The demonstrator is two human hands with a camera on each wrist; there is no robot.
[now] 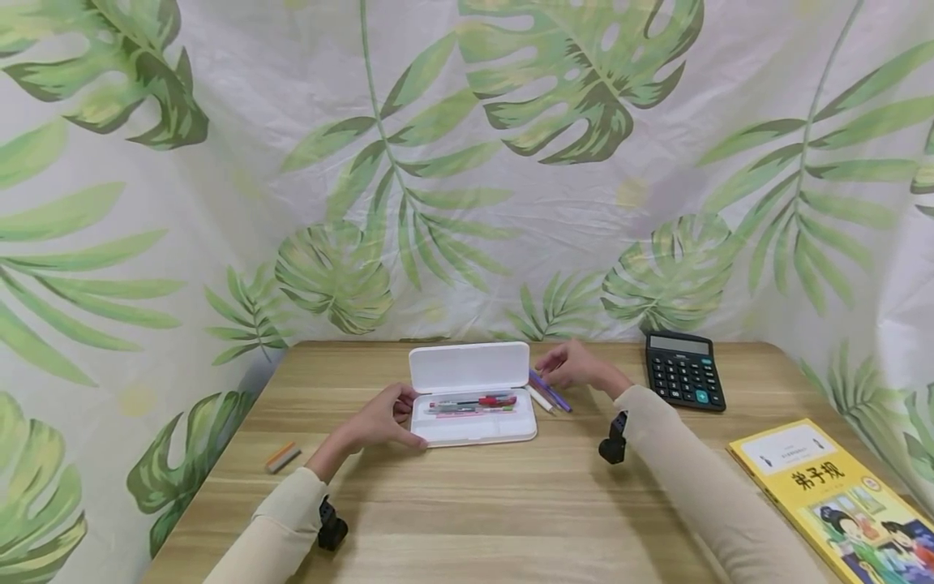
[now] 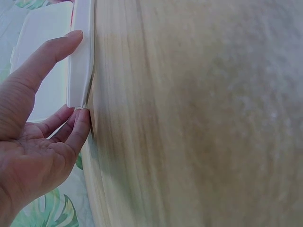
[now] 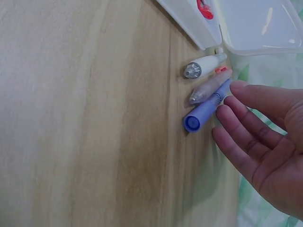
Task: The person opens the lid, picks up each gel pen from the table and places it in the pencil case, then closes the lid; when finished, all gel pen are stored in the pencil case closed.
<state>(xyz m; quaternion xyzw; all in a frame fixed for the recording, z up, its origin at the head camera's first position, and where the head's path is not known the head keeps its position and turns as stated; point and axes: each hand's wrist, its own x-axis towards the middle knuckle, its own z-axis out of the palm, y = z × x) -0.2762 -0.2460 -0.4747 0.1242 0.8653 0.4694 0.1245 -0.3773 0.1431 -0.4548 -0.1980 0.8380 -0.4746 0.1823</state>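
Observation:
A white pencil case [image 1: 467, 430] lies on the table with its lid [image 1: 470, 369] raised at the back. Several pens [image 1: 474, 403], one with a red part, are inside it. My left hand [image 1: 383, 418] holds the case's left end, thumb along the front wall and fingers at the corner. Beside the case's right end lie a white pen [image 3: 206, 65], a clear pinkish pen [image 3: 206, 90] and a blue pen [image 3: 201, 113]. My right hand [image 1: 572, 365] is at the far ends of these pens, fingers loosely bent and apart from the thumb. Whether it touches the blue pen is unclear.
A black calculator [image 1: 684, 369] sits at the back right of the wooden table [image 1: 467, 503]. Nearer on the right is a yellow book [image 1: 839, 495]. An orange and grey eraser-like block [image 1: 283, 457] lies to the left. A leaf-patterned cloth [image 1: 467, 203] hangs behind the table.

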